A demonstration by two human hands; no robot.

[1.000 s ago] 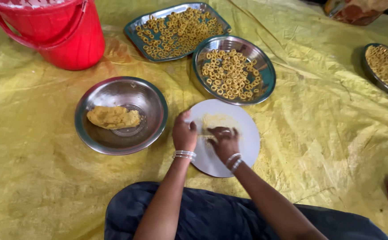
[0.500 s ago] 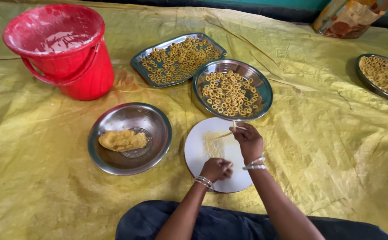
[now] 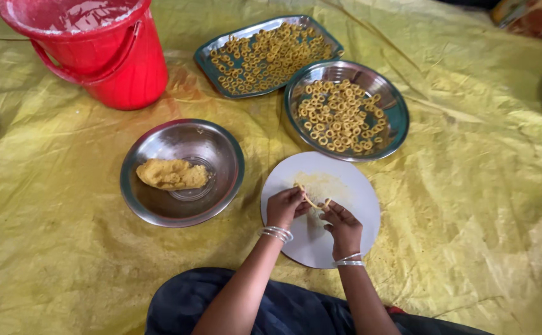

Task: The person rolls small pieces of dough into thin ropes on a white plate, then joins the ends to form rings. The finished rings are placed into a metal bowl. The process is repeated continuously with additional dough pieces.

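Observation:
Both hands hover over a round white board [image 3: 351, 186] on a yellow sheet. My left hand [image 3: 284, 207] and my right hand [image 3: 343, 226] pinch the two ends of a thin yellow dough strip [image 3: 310, 200] between them. A dusting of yellow crumbs lies on the board just beyond the strip. To the left, a steel bowl [image 3: 218, 146] holds a lump of yellow dough [image 3: 172, 174]. Beyond the board, a round steel plate [image 3: 395, 108] carries several small dough rings.
A rectangular steel tray [image 3: 206, 59] with several more dough rings lies at the back. A red bucket [image 3: 106, 59] stands at the far left. The yellow plastic sheet [image 3: 482, 205] covers the floor, wrinkled on the right. My dark-clothed lap [image 3: 295, 310] is at the bottom edge.
My right hand came back from the ring plate to the board. Both hands met over the board and now hold a dough strip between them.

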